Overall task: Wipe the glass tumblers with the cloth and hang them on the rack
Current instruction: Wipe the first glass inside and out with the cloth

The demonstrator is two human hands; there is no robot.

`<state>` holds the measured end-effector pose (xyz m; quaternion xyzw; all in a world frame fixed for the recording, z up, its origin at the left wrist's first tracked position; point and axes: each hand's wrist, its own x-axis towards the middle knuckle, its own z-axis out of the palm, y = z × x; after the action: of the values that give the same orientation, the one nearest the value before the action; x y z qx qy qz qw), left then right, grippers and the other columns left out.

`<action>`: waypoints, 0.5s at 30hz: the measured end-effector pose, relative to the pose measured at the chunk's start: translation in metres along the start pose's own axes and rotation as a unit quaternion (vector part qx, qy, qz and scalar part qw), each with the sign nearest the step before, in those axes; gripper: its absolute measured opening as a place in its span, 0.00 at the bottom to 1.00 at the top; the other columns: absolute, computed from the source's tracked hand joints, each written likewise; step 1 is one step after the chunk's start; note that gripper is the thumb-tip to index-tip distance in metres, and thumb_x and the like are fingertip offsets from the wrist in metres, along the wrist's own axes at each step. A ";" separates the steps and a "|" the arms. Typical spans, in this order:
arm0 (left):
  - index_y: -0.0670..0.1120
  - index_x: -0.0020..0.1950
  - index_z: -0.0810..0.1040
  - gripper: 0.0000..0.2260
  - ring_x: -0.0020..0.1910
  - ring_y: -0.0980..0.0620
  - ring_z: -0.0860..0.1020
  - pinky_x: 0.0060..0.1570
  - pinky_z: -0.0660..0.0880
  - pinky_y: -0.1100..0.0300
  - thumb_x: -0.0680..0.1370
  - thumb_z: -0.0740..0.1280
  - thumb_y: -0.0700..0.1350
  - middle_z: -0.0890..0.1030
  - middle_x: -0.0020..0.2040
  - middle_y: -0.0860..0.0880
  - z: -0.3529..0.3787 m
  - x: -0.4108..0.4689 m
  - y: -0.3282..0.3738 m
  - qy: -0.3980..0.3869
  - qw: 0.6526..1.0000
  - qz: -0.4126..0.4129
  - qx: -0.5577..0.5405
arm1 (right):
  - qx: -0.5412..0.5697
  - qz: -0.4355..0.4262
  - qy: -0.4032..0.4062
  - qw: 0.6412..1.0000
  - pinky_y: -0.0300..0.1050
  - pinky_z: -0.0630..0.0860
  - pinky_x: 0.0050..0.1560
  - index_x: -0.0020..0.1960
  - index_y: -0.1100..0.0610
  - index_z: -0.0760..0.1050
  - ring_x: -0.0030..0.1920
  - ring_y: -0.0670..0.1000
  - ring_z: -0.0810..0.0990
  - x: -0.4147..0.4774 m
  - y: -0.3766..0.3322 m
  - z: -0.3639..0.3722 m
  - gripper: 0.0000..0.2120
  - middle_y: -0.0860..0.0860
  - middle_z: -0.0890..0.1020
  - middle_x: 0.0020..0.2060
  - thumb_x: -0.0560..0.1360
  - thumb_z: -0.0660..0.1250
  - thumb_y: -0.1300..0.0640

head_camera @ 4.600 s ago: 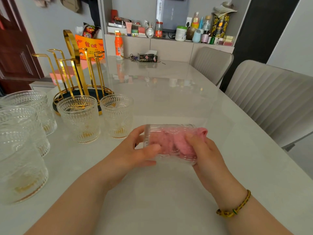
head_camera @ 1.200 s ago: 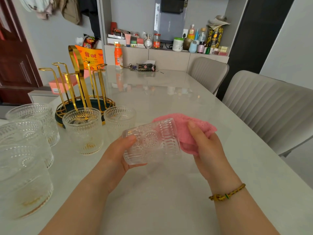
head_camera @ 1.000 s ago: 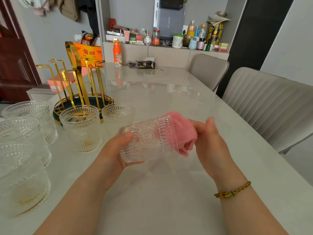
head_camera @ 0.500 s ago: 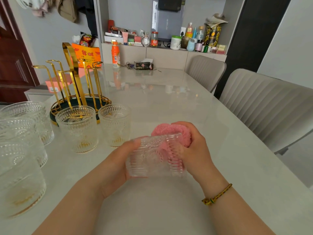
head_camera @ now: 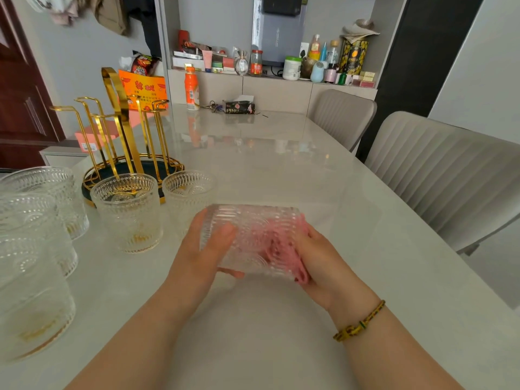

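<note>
Left hand (head_camera: 201, 253) gripping a glass tumbler (head_camera: 247, 237) held sideways above the table (head_camera: 281, 170), right hand (head_camera: 315, 257) clutching a pink cloth (head_camera: 277, 243) stuffed into its mouth, gold rack (head_camera: 123, 130) far left

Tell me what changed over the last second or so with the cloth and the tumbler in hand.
The right hand pushed the pink cloth from just outside the mouth into the tumbler. The left hand kept its grip on the base end, with the glass lying sideways. The other tumblers stayed upright beside the gold rack, which still holds no glass.
</note>
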<state>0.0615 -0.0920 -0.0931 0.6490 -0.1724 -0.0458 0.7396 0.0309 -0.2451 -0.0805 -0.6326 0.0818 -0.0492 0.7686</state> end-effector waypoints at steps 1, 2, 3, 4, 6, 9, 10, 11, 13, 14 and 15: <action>0.54 0.63 0.70 0.39 0.51 0.43 0.79 0.48 0.78 0.44 0.56 0.67 0.68 0.78 0.56 0.46 0.000 -0.001 0.000 0.000 1.000 0.008 0.020 | -0.012 -0.001 0.014 1.000 0.56 0.77 0.49 0.54 0.62 0.75 0.43 0.59 0.82 0.000 0.001 0.001 0.09 0.62 0.82 0.47 0.75 0.63 0.62; 0.58 0.62 0.69 0.37 0.55 0.43 0.78 0.53 0.76 0.42 0.56 0.67 0.69 0.77 0.58 0.47 0.000 -0.002 0.000 -0.003 0.999 0.002 0.034 | -0.031 -0.016 0.039 0.999 0.58 0.76 0.51 0.53 0.59 0.76 0.44 0.59 0.81 0.000 0.001 0.001 0.08 0.62 0.82 0.49 0.74 0.65 0.63; 0.60 0.60 0.69 0.35 0.56 0.45 0.78 0.52 0.77 0.45 0.56 0.66 0.70 0.77 0.59 0.48 0.001 -0.002 0.001 -0.013 0.999 -0.010 0.035 | -0.050 -0.040 0.065 0.996 0.59 0.76 0.51 0.50 0.56 0.77 0.43 0.59 0.81 -0.001 0.001 0.002 0.08 0.60 0.83 0.47 0.72 0.67 0.63; 0.61 0.58 0.70 0.32 0.54 0.48 0.79 0.45 0.80 0.51 0.57 0.64 0.70 0.78 0.58 0.50 0.003 -0.003 0.003 -0.023 0.999 -0.034 0.026 | -0.067 -0.073 0.091 0.991 0.57 0.77 0.50 0.47 0.53 0.77 0.43 0.58 0.81 0.000 0.001 0.001 0.08 0.55 0.83 0.44 0.71 0.68 0.63; 0.59 0.53 0.74 0.26 0.45 0.52 0.81 0.30 0.79 0.58 0.63 0.62 0.73 0.81 0.50 0.52 0.005 -0.003 0.008 -0.035 0.995 -0.097 -0.008 | -0.116 -0.163 0.115 0.973 0.45 0.79 0.47 0.44 0.50 0.76 0.41 0.46 0.81 -0.002 -0.002 0.001 0.10 0.45 0.82 0.38 0.69 0.70 0.64; 0.45 0.46 0.77 0.31 0.24 0.53 0.76 0.22 0.72 0.63 0.65 0.50 0.68 0.78 0.25 0.49 0.005 -0.004 0.013 -0.045 0.984 -0.170 0.004 | -0.194 -0.231 0.128 0.945 0.28 0.72 0.39 0.42 0.46 0.73 0.36 0.35 0.77 -0.005 -0.003 0.002 0.14 0.41 0.78 0.36 0.68 0.71 0.64; 0.41 0.45 0.76 0.32 0.20 0.53 0.71 0.21 0.69 0.64 0.67 0.49 0.67 0.72 0.20 0.49 0.006 -0.004 0.014 -0.039 0.984 -0.174 0.013 | -0.205 -0.232 0.129 0.942 0.26 0.71 0.38 0.43 0.45 0.72 0.36 0.34 0.76 -0.005 -0.002 0.003 0.15 0.41 0.78 0.36 0.68 0.71 0.63; 0.39 0.44 0.75 0.31 0.18 0.54 0.67 0.21 0.67 0.64 0.70 0.50 0.66 0.68 0.18 0.49 0.006 -0.004 0.012 -0.031 0.986 -0.165 0.019 | -0.207 -0.225 0.128 0.943 0.26 0.72 0.38 0.43 0.45 0.71 0.36 0.33 0.76 -0.005 -0.002 0.003 0.15 0.41 0.78 0.37 0.68 0.71 0.63; 0.40 0.42 0.74 0.25 0.17 0.55 0.65 0.20 0.66 0.65 0.77 0.50 0.59 0.66 0.17 0.51 0.009 -0.003 0.009 0.007 0.991 -0.128 0.024 | -0.197 -0.205 0.125 0.951 0.30 0.74 0.39 0.42 0.46 0.72 0.35 0.34 0.77 -0.003 -0.001 0.004 0.14 0.41 0.78 0.37 0.68 0.71 0.63; 0.43 0.41 0.74 0.21 0.17 0.56 0.65 0.19 0.66 0.66 0.79 0.50 0.57 0.67 0.18 0.51 0.010 -0.002 0.009 0.024 0.994 -0.102 0.030 | -0.182 -0.195 0.124 0.956 0.32 0.75 0.40 0.43 0.47 0.73 0.36 0.36 0.77 -0.002 -0.002 0.005 0.13 0.42 0.79 0.37 0.68 0.71 0.63; 0.45 0.43 0.74 0.18 0.17 0.57 0.66 0.19 0.67 0.65 0.79 0.51 0.56 0.69 0.21 0.50 0.011 -0.001 0.008 0.036 0.996 -0.069 0.035 | -0.159 -0.182 0.119 0.963 0.35 0.76 0.40 0.44 0.48 0.74 0.36 0.38 0.78 -0.002 -0.002 0.005 0.12 0.44 0.80 0.38 0.68 0.71 0.63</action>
<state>0.0557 -0.1004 -0.0841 0.6863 -0.1016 -0.0672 0.7171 0.0302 -0.2403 -0.0778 -0.7402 0.0632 -0.2494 0.6212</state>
